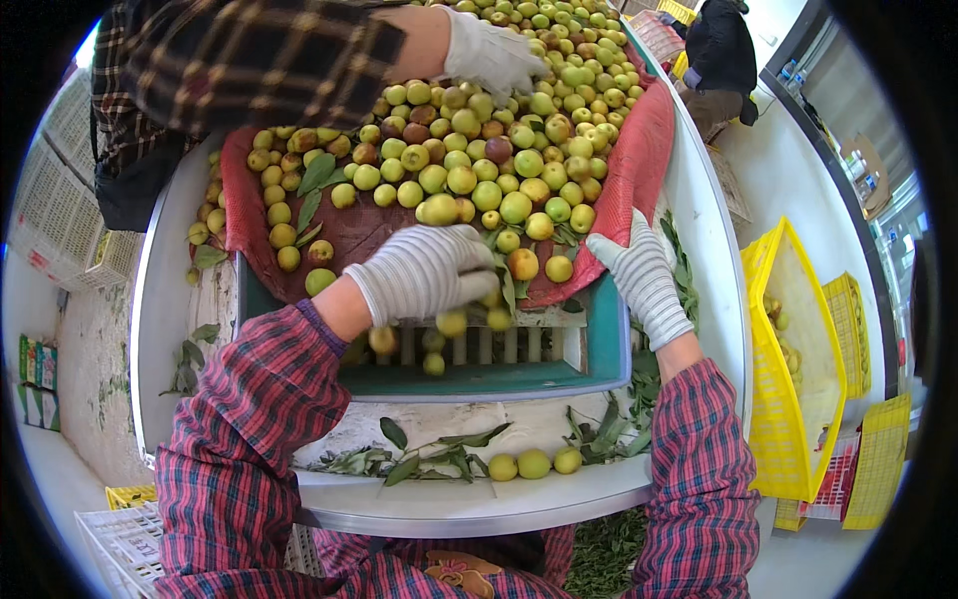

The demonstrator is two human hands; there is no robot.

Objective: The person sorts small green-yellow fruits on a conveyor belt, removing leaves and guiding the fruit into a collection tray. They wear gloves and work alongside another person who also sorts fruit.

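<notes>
A pile of green and reddish jujube fruits (486,165) lies on a red mesh cloth (636,165) over the sorting table. My left hand (426,273), in a striped white glove, is over the cloth's near edge, its fingers bent downward; whether fruit is under them is hidden. Beneath it, several blurred fruits drop towards the slatted opening (486,346) in the green-rimmed frame (479,380). My right hand (645,278), gloved alike, grips the right edge of the red cloth beside the frame's corner.
A co-worker's white-gloved hand (494,56) reaches into the pile from the upper left. Leafy twigs (449,453) and three fruits (534,463) lie on the table's near ledge. Yellow crates (797,359) stand at the right, white crates (123,546) at the lower left. Another person (718,60) stands upper right.
</notes>
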